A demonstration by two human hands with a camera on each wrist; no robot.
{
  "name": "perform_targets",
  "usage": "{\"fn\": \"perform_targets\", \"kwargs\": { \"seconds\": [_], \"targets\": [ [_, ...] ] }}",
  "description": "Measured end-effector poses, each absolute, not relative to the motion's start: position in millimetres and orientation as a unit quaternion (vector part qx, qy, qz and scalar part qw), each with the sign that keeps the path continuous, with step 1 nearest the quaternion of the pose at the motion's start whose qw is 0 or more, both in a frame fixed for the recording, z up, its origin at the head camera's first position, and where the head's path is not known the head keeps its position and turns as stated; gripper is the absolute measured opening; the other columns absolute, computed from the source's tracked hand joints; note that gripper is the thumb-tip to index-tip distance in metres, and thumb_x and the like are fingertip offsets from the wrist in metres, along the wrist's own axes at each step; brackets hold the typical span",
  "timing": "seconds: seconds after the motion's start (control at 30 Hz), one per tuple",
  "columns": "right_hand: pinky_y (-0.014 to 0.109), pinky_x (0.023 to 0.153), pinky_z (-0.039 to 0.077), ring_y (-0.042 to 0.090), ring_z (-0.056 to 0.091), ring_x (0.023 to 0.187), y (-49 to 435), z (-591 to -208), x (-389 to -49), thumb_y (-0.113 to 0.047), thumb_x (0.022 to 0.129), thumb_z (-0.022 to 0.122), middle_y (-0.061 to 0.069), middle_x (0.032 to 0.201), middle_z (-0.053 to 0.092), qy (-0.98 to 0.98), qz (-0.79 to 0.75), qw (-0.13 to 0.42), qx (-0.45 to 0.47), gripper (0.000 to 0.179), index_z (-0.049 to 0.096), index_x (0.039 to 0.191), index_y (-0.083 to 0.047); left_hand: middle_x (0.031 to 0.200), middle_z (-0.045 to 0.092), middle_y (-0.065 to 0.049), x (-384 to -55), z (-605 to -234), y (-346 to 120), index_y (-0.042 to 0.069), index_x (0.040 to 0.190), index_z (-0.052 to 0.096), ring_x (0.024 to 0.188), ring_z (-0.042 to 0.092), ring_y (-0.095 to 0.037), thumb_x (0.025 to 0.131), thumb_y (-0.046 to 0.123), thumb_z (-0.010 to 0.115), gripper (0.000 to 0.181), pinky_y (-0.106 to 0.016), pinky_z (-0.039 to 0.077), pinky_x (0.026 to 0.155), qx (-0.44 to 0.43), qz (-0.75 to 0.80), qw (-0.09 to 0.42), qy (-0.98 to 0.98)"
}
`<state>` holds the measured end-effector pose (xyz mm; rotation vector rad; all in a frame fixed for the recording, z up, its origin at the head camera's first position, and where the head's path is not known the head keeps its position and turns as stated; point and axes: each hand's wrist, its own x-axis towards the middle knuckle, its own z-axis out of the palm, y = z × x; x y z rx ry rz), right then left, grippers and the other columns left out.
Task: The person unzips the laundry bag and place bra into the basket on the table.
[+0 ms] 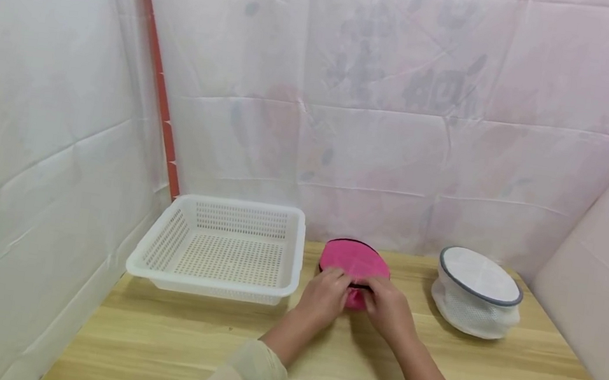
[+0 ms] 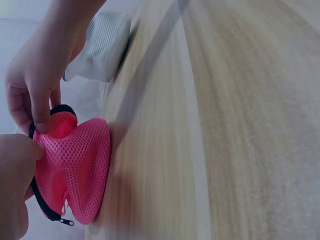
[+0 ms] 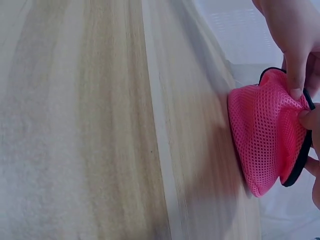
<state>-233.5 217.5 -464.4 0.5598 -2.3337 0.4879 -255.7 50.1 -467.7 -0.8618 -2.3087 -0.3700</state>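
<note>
A pink mesh laundry bag with black edging stands on the wooden table in front of both hands. My left hand pinches its near rim between thumb and fingers. Close beside it, my right hand pinches the same black-edged rim. In the left wrist view the bag's mesh side is creased inward below the thumbs, and a zipper pull hangs at the edging. The right wrist view shows the bag's bottom resting on the table, its side wall puckered under the fingers.
A white perforated plastic basket stands to the left of the bag. On the right sits a white mesh laundry bag with grey edging, slightly slumped. White sheeting walls the table at the back and sides.
</note>
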Motion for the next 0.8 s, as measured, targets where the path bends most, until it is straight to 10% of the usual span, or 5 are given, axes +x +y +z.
{"fn": "perform_targets", "kwargs": {
  "seconds": [0.8],
  "targets": [
    [0.042,0.078,0.059,0.024,0.068,0.09,214,-437,-214,0.002,0.074,0.075,0.006,0.094,0.07,-0.881,0.214,0.349,0.236,0.023,0.073,0.095,-0.005,0.092,0.068,0.001,-242,-460,34,0.011,0.094,0.075,0.089,0.064,-0.014,0.076,0.005,0.075,0.019,-0.021,0.055,0.081,-0.305,-0.196,0.363,-0.858]
  ]
}}
